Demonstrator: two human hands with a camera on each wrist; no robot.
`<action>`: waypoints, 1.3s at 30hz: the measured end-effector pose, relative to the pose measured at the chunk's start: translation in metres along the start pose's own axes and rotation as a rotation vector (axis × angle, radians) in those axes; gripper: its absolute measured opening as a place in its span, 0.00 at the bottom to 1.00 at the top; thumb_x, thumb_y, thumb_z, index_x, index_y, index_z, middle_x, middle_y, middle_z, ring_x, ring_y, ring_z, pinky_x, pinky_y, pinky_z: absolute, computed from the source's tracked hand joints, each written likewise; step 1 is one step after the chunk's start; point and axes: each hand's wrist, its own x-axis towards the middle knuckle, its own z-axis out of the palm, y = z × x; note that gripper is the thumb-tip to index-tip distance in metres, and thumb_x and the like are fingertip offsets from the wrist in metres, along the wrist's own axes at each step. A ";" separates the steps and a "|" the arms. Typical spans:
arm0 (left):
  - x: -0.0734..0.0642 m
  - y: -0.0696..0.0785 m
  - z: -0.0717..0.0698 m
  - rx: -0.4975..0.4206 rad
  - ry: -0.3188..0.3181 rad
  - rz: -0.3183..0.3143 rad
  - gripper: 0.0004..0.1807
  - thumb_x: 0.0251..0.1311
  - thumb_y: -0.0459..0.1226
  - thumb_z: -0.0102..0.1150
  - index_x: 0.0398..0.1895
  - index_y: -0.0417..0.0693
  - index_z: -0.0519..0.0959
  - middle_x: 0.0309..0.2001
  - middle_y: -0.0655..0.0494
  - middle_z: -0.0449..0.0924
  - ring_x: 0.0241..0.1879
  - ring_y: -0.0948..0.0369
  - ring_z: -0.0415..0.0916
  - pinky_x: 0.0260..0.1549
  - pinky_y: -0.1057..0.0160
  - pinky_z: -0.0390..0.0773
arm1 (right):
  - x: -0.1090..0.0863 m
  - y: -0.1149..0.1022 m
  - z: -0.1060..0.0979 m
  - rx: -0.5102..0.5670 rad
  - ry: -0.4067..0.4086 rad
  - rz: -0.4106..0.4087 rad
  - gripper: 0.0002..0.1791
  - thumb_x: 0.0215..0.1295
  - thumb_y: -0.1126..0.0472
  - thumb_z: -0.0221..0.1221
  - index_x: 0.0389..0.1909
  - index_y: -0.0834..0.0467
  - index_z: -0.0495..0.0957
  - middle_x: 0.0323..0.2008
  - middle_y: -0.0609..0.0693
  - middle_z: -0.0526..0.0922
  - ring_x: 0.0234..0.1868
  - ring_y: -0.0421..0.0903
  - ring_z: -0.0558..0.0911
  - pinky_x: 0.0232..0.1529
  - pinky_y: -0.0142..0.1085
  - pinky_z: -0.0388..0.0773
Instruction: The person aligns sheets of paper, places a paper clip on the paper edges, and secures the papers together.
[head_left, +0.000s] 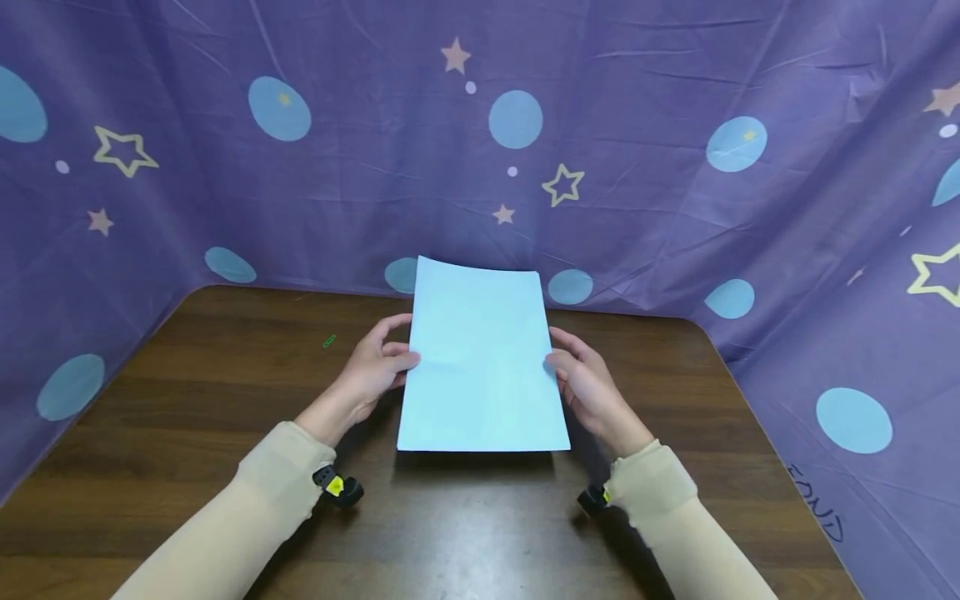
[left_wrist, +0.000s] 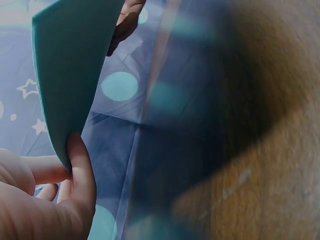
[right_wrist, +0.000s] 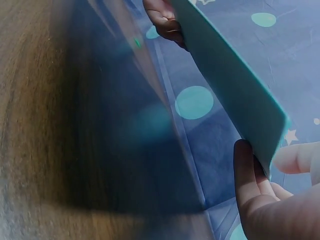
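left hand (head_left: 375, 360): pinches light-blue paper (head_left: 483, 358), left edge | right hand (head_left: 590, 383): pinches right edge | paper: raised above wood-grain table (head_left: 465, 533)

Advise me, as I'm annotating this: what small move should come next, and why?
Probably lower the light-blue rectangular paper evenly toward the brown wood-grain table: the bare left hand and bare right hand grip its opposite long edges, and it is held raised above the tabletop.

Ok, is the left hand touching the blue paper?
Touching. The left wrist view shows the left hand pinching the blue paper at its edge.
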 end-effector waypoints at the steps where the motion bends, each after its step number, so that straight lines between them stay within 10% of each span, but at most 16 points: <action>1: 0.000 0.000 0.000 -0.005 0.001 0.002 0.37 0.78 0.32 0.57 0.84 0.61 0.57 0.55 0.43 0.79 0.42 0.58 0.80 0.44 0.61 0.80 | 0.000 0.000 0.000 -0.005 0.002 0.000 0.34 0.77 0.67 0.52 0.82 0.56 0.60 0.49 0.51 0.79 0.31 0.37 0.77 0.35 0.27 0.78; 30: 0.000 -0.003 -0.003 0.041 0.044 0.057 0.36 0.78 0.31 0.57 0.83 0.63 0.59 0.54 0.44 0.82 0.45 0.54 0.79 0.46 0.57 0.79 | 0.001 0.005 0.009 -0.019 0.066 -0.037 0.34 0.75 0.70 0.55 0.80 0.50 0.66 0.49 0.50 0.85 0.32 0.39 0.82 0.30 0.28 0.77; 39: -0.001 -0.001 0.003 0.124 0.094 0.166 0.36 0.76 0.31 0.57 0.82 0.62 0.62 0.50 0.42 0.84 0.42 0.53 0.78 0.48 0.49 0.81 | -0.001 0.005 0.011 -0.110 0.125 -0.073 0.35 0.73 0.70 0.58 0.78 0.45 0.69 0.45 0.48 0.86 0.20 0.36 0.67 0.20 0.27 0.61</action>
